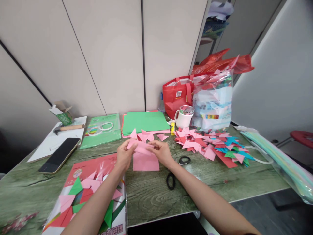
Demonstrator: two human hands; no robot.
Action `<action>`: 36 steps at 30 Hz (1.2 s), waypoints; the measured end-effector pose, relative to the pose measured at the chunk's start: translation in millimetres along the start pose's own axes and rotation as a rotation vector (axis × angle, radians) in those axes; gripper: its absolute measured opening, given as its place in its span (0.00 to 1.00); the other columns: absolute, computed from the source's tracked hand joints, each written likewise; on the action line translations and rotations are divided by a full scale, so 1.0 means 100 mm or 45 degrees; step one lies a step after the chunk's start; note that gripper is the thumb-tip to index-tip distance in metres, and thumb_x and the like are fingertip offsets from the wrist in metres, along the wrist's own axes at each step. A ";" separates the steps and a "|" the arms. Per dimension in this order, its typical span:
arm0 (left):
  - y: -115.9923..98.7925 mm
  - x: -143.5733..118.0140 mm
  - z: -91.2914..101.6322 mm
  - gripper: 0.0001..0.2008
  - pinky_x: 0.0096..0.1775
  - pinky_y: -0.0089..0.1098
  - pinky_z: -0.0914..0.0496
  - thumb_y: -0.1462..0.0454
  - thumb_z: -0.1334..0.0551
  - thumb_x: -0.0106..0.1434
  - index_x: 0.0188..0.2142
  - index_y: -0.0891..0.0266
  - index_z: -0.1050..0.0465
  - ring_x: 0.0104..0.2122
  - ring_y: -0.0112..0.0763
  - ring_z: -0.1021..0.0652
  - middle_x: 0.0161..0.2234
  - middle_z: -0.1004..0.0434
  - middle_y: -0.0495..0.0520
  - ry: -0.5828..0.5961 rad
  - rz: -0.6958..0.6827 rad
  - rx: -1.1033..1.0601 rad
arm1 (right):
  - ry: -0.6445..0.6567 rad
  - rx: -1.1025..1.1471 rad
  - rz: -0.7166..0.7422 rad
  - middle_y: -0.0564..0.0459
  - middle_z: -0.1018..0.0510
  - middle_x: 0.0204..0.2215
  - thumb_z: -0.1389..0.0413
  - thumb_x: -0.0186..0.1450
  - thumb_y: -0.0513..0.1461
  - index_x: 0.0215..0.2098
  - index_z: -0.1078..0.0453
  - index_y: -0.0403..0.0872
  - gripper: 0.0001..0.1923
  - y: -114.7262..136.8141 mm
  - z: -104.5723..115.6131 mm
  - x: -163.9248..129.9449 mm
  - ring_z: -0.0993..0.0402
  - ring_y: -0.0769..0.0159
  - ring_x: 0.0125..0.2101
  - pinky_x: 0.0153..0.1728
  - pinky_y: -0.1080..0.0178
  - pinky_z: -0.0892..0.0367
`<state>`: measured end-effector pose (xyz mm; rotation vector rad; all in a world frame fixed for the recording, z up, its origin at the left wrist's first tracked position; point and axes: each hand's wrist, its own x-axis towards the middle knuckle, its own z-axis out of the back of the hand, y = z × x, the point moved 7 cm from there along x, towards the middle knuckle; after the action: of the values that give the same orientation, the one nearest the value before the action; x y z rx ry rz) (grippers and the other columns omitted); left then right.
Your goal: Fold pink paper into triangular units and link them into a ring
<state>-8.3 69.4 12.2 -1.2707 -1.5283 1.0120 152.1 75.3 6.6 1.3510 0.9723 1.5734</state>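
Between my two hands is a piece of pink paper [140, 146], raised a little and partly folded. My left hand [125, 153] pinches its left end, while the thumb and fingers of my right hand [160, 150] close on its right end. Below it a flat pink square [146, 163] lies on the table. Small folded pink pieces [144, 135] sit just beyond my fingers. Black-handled scissors [170, 180] rest beside my right wrist, their blades partly hidden by the forearm. Under my left forearm, folded pink, red and green pieces [65, 202] lie on a paper packet.
Green sheets [146, 121] lie at the back, near a yellow glue stick [172, 128] and a white mug [184, 117]. Colourful folded paper [210, 145] is heaped at right, before bags [212, 101]. A phone [60, 155], a hammer [69, 128] and a small box [62, 113] are at left.
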 end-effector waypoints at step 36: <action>0.02 0.00 0.02 0.15 0.28 0.25 0.34 0.60 0.35 0.47 0.35 0.64 0.26 0.28 0.29 0.27 0.31 0.25 0.52 0.010 -0.075 0.250 | 0.028 -0.028 0.072 0.50 0.22 0.27 0.43 0.55 0.41 0.29 0.27 0.44 0.08 0.06 -0.03 -0.01 0.27 0.66 0.27 0.27 0.66 0.34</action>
<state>-9.5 69.2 9.9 -1.0851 -1.4147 1.0889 148.8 72.2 11.9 1.3592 0.9342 1.6398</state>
